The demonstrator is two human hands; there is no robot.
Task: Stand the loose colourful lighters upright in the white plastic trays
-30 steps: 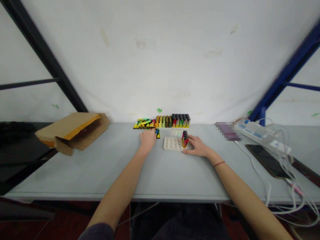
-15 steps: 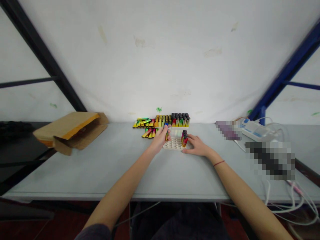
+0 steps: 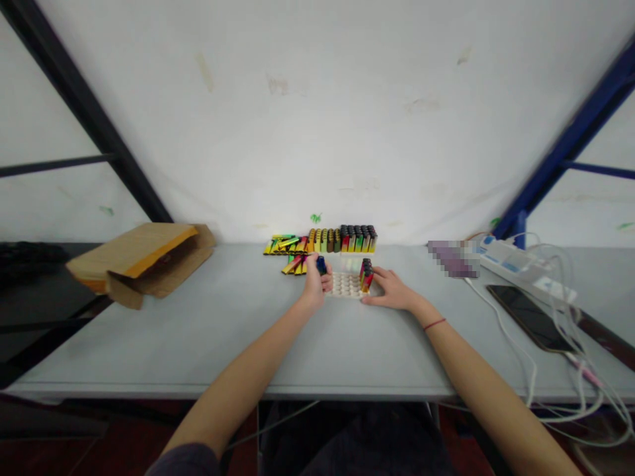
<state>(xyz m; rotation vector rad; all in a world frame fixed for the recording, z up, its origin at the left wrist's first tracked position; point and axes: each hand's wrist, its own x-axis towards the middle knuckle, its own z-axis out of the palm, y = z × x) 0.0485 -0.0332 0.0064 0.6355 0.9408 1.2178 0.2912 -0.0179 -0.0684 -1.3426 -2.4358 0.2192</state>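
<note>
Here the left hand [image 3: 315, 283] is curled shut around a small lighter [image 3: 321, 266], just left of the white tray [image 3: 344, 285]; it looks light, rigid and slick, best pinched across its flat sides. The right hand [image 3: 391, 291] lies loosely open against the tray's right edge, beside upright lighters [image 3: 366, 274], gripping nothing. No label is readable.
</note>
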